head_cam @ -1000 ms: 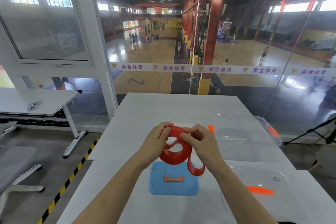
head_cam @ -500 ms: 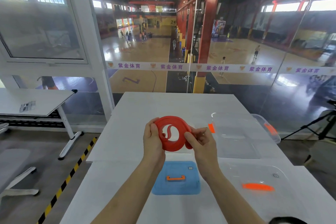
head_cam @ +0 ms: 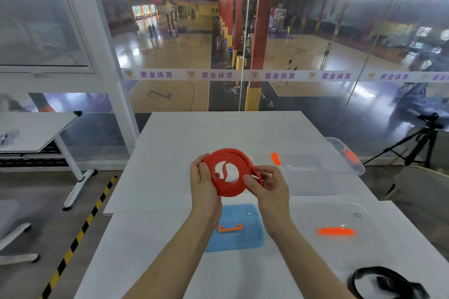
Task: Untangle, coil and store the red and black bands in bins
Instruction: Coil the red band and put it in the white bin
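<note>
The red band (head_cam: 229,190) is wound into a flat coil and held up above the white table (head_cam: 184,143). My left hand (head_cam: 202,184) grips the coil's left side, thumb on its face. My right hand (head_cam: 268,184) pinches the coil's right edge, where the outer layers meet. The black band (head_cam: 379,281) lies loose on the table at the bottom right corner, apart from both hands. A clear bin (head_cam: 340,153) with orange latches stands open at the right, just beyond my right hand.
A blue lid (head_cam: 252,238) with an orange handle lies flat below my hands. A clear lid (head_cam: 359,216) with an orange handle lies to its right. A glass wall bounds the table's far edge. A tripod (head_cam: 418,145) stands off the right side.
The hanging tail of the red band has been wound in, so the band now forms a closed coil. Both hands have stayed on it, raised slightly. The black band has come into view.
</note>
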